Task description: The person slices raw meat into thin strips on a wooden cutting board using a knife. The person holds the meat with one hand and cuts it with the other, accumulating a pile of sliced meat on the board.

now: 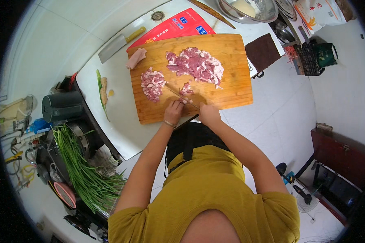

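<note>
A wooden cutting board (231, 65) lies before me, with raw meat on it. My right hand (209, 114) is closed round a knife (175, 91), whose narrow blade slants up and left across the board. Close to the near edge, my left hand (173, 112) has its fingers bent together against a small piece of meat (185, 100) beside the blade. A few cut bits (186, 88) lie just beyond the blade. To the left is a heap of diced meat (152, 84); farther back spreads a larger pile of sliced meat (196, 65). A pale pink block (136, 58) sits at the far-left corner.
Left of the board are a cleaver (117, 47), ginger (104, 90) and a green onion (100, 92). A red sheet (194, 21) sticks out behind the board. A metal bowl (267, 11) stands at the back right. Long green chives (83, 170) lie at lower left.
</note>
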A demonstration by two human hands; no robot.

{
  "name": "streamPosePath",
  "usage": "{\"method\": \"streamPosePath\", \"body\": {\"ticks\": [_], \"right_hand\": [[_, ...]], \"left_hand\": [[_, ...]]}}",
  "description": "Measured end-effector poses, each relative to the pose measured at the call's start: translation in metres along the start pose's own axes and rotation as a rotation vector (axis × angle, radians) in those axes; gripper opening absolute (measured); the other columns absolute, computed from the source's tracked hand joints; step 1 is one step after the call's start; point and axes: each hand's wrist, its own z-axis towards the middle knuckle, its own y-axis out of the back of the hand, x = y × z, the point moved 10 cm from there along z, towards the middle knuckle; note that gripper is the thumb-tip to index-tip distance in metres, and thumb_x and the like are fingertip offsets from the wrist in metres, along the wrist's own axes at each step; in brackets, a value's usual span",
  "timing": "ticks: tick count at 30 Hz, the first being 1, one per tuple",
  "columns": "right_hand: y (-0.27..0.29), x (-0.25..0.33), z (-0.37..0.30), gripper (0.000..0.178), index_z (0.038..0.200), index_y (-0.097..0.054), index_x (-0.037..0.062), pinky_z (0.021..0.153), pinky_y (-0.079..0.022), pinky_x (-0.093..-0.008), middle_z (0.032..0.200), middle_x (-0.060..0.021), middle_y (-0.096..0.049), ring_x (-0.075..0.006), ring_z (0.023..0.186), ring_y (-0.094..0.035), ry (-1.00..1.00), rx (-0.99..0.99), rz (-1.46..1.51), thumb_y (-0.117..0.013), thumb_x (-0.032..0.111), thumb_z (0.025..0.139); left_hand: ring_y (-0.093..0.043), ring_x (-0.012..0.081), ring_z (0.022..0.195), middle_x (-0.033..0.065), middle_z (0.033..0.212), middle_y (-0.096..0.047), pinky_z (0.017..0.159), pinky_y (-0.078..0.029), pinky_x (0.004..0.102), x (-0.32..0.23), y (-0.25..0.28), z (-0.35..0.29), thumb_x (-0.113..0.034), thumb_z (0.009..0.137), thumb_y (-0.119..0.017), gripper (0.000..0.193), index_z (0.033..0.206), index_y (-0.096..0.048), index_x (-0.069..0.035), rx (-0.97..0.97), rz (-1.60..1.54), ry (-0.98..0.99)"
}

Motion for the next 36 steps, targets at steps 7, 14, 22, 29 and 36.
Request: {"method": "streamPosePath", "body": {"ticks": [7, 14, 22, 29, 36], "right_hand": [[-0.019, 0.016, 0.017, 0.015, 0.086, -0.058, 0.0015, 0.067, -0.05, -0.0462, 0.08, -0.0206, -0.063, -0.0366, 0.078, -0.063, -0.002, 0.042, 0.017, -0.057, 0.01, 0.074], [-0.039, -0.021, 0.005, 0.016, 0.088, -0.059, 0.0016, 0.068, -0.051, -0.0462, 0.081, -0.0203, -0.063, -0.037, 0.078, -0.063, -0.08, 0.036, 0.042, -0.055, 0.008, 0.074], [-0.026, 0.004, 0.016, 0.016, 0.092, -0.059, 0.003, 0.069, -0.053, -0.0406, 0.083, -0.0174, -0.066, -0.0329, 0.079, -0.065, -0.045, 0.094, -0.065, -0.053, 0.013, 0.081], [-0.035, -0.042, -0.007, 0.019, 0.092, -0.056, 0.0026, 0.068, -0.051, -0.0451, 0.081, -0.0203, -0.064, -0.037, 0.078, -0.063, -0.1, 0.07, 0.008, -0.056, 0.014, 0.077], [-0.013, -0.037, 0.002, 0.014, 0.088, -0.055, 0.0039, 0.064, -0.05, -0.0476, 0.074, -0.0221, -0.062, -0.0392, 0.071, -0.062, -0.055, -0.041, 0.013, -0.054, 0.014, 0.078]], "left_hand": [[-0.056, 0.0232, 0.087, 0.0088, 0.096, -0.059, 0.077, -0.048, 0.0303, -0.003, -0.008, 0.004, -0.008, 0.074, -0.051, 0.025, 0.097, -0.061, -0.003, 0.037, 0.037, -0.091], [-0.055, 0.0225, 0.089, 0.008, 0.097, -0.059, 0.078, -0.048, 0.0307, 0.001, -0.021, -0.001, -0.009, 0.075, -0.051, 0.026, 0.097, -0.062, -0.004, 0.128, 0.092, -0.07], [-0.056, 0.0237, 0.095, 0.0074, 0.103, -0.059, 0.079, -0.049, 0.0295, -0.018, -0.017, 0.001, -0.011, 0.075, -0.052, 0.023, 0.095, -0.063, -0.007, 0.029, 0.054, -0.173], [-0.056, 0.0239, 0.096, 0.0077, 0.103, -0.059, 0.077, -0.05, 0.0303, 0.001, -0.012, -0.001, -0.011, 0.075, -0.053, 0.024, 0.096, -0.063, -0.005, 0.148, 0.065, -0.164], [-0.056, 0.0235, 0.093, 0.0088, 0.1, -0.058, 0.075, -0.05, 0.0314, -0.02, -0.012, 0.011, -0.01, 0.075, -0.052, 0.024, 0.096, -0.062, -0.004, -0.015, 0.024, -0.182]]}}
